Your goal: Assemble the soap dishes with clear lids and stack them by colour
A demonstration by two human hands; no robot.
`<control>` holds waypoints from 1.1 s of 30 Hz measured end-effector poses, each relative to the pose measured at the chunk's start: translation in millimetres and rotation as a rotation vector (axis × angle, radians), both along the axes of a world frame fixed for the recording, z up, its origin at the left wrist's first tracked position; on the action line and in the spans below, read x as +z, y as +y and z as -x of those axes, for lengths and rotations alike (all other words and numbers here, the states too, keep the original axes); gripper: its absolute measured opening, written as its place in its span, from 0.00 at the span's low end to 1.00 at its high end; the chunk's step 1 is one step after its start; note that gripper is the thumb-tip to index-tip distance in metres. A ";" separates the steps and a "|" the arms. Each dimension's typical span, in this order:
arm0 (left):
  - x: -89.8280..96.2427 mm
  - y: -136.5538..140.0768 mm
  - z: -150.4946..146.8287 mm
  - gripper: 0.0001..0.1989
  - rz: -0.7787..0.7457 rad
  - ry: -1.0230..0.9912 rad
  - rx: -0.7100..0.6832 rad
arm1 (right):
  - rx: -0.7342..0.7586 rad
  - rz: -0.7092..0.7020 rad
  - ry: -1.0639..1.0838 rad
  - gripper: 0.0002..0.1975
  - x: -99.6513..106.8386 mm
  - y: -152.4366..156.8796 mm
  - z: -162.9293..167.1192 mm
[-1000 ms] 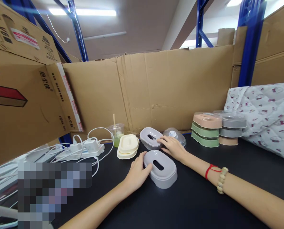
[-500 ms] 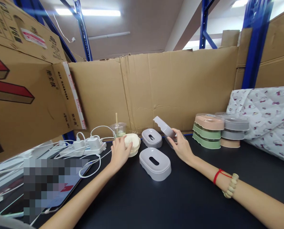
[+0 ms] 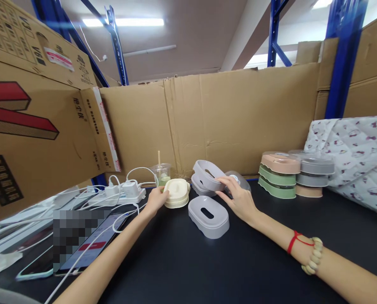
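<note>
Between the thumb and fingers of my right hand (image 3: 237,197) is a grey oval plastic holder (image 3: 209,174) with a slot in its middle, tilted over another grey holder (image 3: 201,188) on the table. A third grey slotted holder (image 3: 208,215) lies nearer to me. Behind my right hand rests a clear plastic cover (image 3: 241,179), partly hidden. My left hand (image 3: 157,199) grips the left edge of a small cream lidded box (image 3: 177,192), which sits on the dark table.
Stacked green holders topped by a peach one (image 3: 280,162) stand at the right, beside a grey stack (image 3: 315,164). A drink cup with straw (image 3: 163,174), a power strip (image 3: 125,195), cables and a tablet (image 3: 95,245) are at the left. Cardboard (image 3: 239,122) walls the back.
My right hand has lowered and turned the grey holder, bringing it over the back one. My left hand has slid from the cream box's top to its left side.
</note>
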State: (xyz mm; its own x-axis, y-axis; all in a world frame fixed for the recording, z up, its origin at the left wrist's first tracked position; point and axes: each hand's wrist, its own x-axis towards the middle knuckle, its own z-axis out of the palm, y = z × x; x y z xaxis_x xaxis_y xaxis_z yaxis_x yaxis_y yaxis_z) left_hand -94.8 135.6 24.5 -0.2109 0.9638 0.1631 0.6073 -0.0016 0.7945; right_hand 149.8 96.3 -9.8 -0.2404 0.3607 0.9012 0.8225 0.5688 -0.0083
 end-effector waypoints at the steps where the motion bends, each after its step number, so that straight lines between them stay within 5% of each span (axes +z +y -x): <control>1: 0.0 0.5 1.1 0.16 -0.023 -0.022 0.002 | 0.004 -0.008 -0.001 0.16 0.5 -0.6 0.4; 9: 3.7 -26.1 -21.9 0.23 -0.241 -0.322 -0.078 | 0.026 0.033 0.064 0.17 4.0 -9.5 8.1; 14: -4.8 -53.5 -47.5 0.23 -0.235 -0.673 -0.314 | 0.029 -0.039 0.047 0.18 5.6 -20.0 21.6; 18: -8.2 -62.3 -52.2 0.20 -0.369 -0.738 -0.279 | 0.013 -0.122 0.008 0.18 8.6 -26.5 27.2; 25: 11.5 -69.9 -48.6 0.27 -0.083 -1.143 -0.343 | 0.122 -0.109 -0.003 0.16 8.4 -30.3 29.2; 33: 9.9 -70.9 -47.4 0.25 -0.007 -1.216 -0.606 | 0.151 -0.161 -0.111 0.15 10.4 -28.4 25.8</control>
